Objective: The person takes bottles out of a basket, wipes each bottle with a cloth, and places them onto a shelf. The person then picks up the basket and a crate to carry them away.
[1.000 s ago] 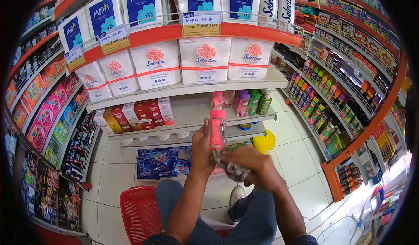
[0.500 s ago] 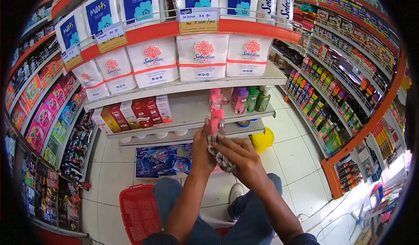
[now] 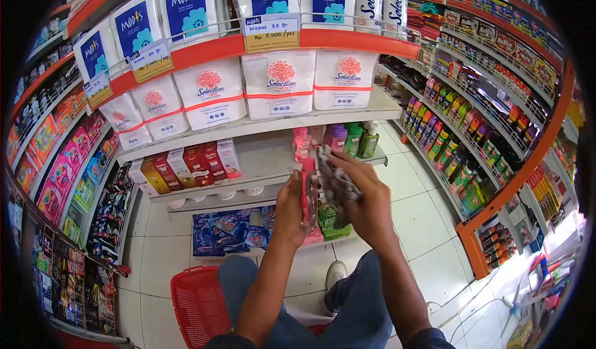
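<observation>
My left hand is closed round a clear bottle with pink on it, held upright in front of the shelf. A crumpled grey cloth is gripped in my right hand, just to the right of the bottle. The fingers of that hand are slightly blurred. Behind the bottle, a pink bottle, a purple bottle and green bottles stand on the shelf.
Boxes line the same shelf on the left. Cotton packs stand above. Blue packets lie on the bottom level. A red basket sits by my left leg. Stocked racks flank both sides.
The cloth was against the bottle; my right hand has moved it up and to the right, off the bottle's front. My left hand keeps its hold. The view has shifted slightly.
</observation>
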`<state>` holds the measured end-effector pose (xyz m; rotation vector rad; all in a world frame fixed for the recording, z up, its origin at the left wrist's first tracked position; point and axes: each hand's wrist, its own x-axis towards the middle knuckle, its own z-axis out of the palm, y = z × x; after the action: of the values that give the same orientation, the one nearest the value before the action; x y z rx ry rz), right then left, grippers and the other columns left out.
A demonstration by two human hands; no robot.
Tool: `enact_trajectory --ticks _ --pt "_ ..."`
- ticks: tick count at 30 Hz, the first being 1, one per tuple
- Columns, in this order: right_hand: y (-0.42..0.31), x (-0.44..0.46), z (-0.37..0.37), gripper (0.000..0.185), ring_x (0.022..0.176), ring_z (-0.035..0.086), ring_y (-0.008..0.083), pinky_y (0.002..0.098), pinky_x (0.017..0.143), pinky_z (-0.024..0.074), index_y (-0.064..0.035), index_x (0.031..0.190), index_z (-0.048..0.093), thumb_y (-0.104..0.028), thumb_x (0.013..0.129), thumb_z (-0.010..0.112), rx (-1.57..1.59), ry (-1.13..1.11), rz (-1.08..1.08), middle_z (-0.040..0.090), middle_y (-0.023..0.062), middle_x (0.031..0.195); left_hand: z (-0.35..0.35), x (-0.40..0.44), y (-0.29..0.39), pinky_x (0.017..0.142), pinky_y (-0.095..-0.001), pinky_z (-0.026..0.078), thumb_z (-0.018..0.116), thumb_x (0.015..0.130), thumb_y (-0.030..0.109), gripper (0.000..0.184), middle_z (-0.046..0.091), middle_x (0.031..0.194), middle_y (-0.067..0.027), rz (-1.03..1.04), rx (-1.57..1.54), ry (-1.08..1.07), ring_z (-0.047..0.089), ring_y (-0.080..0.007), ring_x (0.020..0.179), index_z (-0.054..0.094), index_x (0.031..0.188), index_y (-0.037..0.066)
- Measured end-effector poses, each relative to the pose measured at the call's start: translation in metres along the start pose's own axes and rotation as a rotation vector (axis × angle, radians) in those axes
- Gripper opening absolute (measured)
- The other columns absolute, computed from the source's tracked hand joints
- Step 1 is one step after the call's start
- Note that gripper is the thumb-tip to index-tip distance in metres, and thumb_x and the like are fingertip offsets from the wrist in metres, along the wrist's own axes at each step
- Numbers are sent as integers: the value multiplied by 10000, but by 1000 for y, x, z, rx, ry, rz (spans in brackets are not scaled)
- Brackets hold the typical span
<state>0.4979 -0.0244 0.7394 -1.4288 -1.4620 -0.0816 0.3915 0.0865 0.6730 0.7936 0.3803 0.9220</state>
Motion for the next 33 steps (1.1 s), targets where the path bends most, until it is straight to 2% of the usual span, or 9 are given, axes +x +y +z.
enact_trajectory --ticks 3,6,13,16,21,23,27,31,33 --pt "1 -1 27 617 1187 595 353 409 1010 498 -99 1316 649 76 725 682 -168 -88 -88 619 170 1359 -1 2 -2 566 -239 487 529 1048 443 355 623 845 14 -20 -65 -4 585 -85 670 607 1099 100" --pt "8 -27 46 643 1169 598 351 405 1008 500 -114 1327 649 81 715 686 -126 -107 -92 604 149 1390 -15 8 -9 709 -280 559 517 1031 508 475 651 906 -18 -5 -258 84 635 -111 790 632 1147 62" --pt "-2 -58 30 595 1144 622 341 392 974 525 -101 1272 683 75 704 702 -86 -228 -66 636 144 1347 -35 19 -5 655 -266 504 505 1041 500 449 606 899 5 11 -19 78 577 -93 752 617 1139 76" --pt "0 -54 3 656 1148 618 345 413 985 513 -105 1316 646 79 690 712 137 -578 -29 624 134 1359 -36 18 6 674 -266 502 495 1040 516 470 610 918 9 -5 -30 16 581 -93 780 621 1154 77" --pt "-10 -12 -10 565 1168 629 340 391 976 527 -88 1237 690 86 700 700 210 -284 171 650 133 1329 -20 9 9 714 -273 507 482 1038 531 510 637 993 14 -100 -140 -45 601 -89 882 616 1231 79" --pt "-16 14 -1 613 1177 617 348 403 982 520 -93 1285 665 81 698 700 -39 -19 -71 647 126 1331 -9 3 5 725 -276 509 482 1037 533 521 643 1017 14 -165 -179 -31 605 -87 914 611 1256 78" --pt "-1 14 32 651 1160 609 342 415 979 517 -109 1324 647 67 700 710 -145 -67 -210 642 123 1339 8 -14 9 764 -279 511 484 1038 526 556 647 1103 -1 -179 -357 2 603 -86 987 564 1359 79" --pt "2 -11 42 656 1128 605 323 414 965 520 -135 1326 657 55 701 719 -161 -127 -235 642 111 1338 4 -14 12 776 -257 506 498 1031 527 609 628 1083 -4 -19 -99 -94 599 -94 962 509 1427 64" --pt "2 -26 43 655 1118 607 318 413 964 521 -138 1321 661 53 697 722 -139 -157 -237 646 107 1334 -24 8 1 775 -257 510 500 1029 531 643 611 1056 -1 -92 -342 -228 590 -92 946 479 1453 49"
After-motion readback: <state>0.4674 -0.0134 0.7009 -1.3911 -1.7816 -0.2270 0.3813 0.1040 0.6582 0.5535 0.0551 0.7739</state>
